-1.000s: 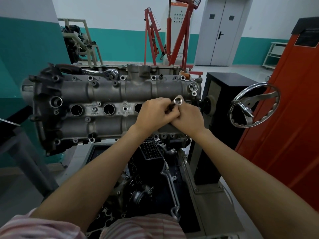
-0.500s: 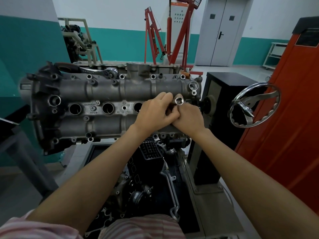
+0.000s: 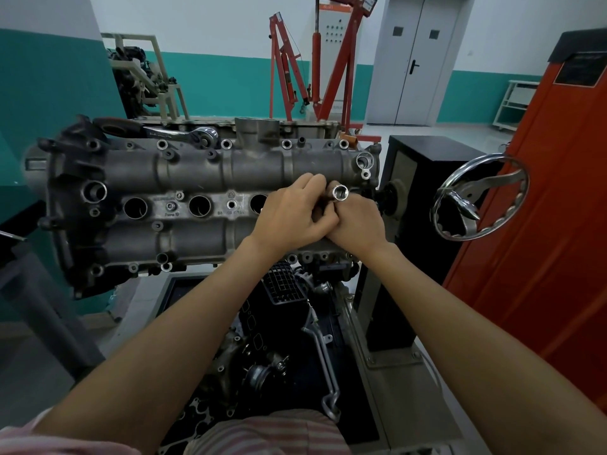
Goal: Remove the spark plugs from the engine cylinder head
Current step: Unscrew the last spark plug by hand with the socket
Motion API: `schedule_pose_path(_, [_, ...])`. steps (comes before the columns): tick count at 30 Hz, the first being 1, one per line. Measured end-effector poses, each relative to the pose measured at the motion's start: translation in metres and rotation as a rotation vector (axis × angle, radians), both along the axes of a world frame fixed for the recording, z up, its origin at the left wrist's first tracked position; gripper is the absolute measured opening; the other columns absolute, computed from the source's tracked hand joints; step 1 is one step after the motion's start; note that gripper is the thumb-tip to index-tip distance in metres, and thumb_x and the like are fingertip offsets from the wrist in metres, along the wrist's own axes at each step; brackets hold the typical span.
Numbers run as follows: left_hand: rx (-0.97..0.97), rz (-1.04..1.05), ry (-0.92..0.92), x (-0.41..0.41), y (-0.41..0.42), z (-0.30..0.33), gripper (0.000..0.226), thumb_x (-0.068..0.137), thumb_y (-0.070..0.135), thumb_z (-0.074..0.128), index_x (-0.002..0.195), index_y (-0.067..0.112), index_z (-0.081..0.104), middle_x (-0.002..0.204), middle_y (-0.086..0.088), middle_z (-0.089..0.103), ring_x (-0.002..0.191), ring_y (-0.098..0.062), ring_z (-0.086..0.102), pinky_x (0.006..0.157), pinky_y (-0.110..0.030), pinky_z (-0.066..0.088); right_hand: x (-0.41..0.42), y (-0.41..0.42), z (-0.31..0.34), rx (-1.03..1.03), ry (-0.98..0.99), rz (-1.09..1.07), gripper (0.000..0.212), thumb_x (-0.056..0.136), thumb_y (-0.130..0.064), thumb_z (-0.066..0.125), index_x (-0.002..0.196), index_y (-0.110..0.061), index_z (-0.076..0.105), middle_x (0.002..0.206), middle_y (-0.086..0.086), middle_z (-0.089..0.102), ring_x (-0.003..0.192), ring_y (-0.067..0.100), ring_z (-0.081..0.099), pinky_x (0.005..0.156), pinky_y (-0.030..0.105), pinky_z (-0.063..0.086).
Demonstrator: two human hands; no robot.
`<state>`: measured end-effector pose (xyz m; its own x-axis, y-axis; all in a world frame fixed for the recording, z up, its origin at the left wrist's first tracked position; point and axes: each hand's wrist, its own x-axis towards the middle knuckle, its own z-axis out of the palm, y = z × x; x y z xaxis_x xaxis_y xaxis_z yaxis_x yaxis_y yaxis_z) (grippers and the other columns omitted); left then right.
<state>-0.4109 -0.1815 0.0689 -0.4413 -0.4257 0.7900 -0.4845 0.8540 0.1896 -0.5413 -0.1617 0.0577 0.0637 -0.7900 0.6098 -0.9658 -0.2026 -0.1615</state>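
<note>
The grey cylinder head (image 3: 197, 172) lies across a stand in front of me, with three open spark plug wells (image 3: 199, 205) showing along its middle. Over its right end my left hand (image 3: 289, 215) and my right hand (image 3: 358, 218) are pressed together around a chrome socket (image 3: 340, 192), whose open mouth points towards me. My fingers cover the rest of the tool and the rightmost well, and no spark plug shows.
A ratchet wrench (image 3: 177, 131) lies along the far edge of the head. A chrome handwheel (image 3: 479, 198) sticks out at right beside an orange cabinet (image 3: 551, 224). A red engine hoist (image 3: 315, 64) stands behind. Engine parts (image 3: 279, 349) fill the stand below.
The socket has risen a little out of my hands, and my left fingers have slid up along it. The head has not moved.
</note>
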Motion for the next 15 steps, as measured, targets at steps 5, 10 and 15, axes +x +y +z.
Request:
schedule_pose_path(5, [0.045,0.042,0.009,0.0,-0.008,-0.003,0.047,0.084,0.042,0.039,0.061,0.002,0.05,0.055,-0.007,0.051,0.051,-0.022,0.048,0.048,-0.033,0.034,0.0,0.001,0.0,-0.069,-0.071,0.025,0.032,0.076,-0.037,0.043,0.077,-0.011,0.06,0.058,-0.006,0.051,0.053,0.011,0.041,0.046,0.025,0.027])
schedule_pose_path(10, [0.047,-0.004,0.027,0.002,-0.011,-0.003,0.047,0.086,0.031,0.064,0.053,0.005,0.043,0.048,-0.003,0.042,0.046,-0.018,0.041,0.049,-0.026,0.026,0.003,0.007,0.001,-0.178,-0.151,0.107,0.02,0.07,-0.023,0.052,0.063,-0.011,0.066,0.055,0.003,0.06,0.052,0.007,0.035,0.047,0.013,0.016])
schedule_pose_path(15, [0.005,-0.006,0.031,0.0,-0.001,0.0,0.027,0.08,0.035,0.045,0.069,0.013,0.034,0.064,0.001,0.038,0.051,-0.018,0.039,0.048,-0.026,0.028,0.0,0.002,-0.001,-0.042,-0.043,0.064,0.014,0.081,-0.026,0.049,0.074,-0.016,0.043,0.052,-0.01,0.038,0.049,0.017,0.043,0.044,0.02,0.021])
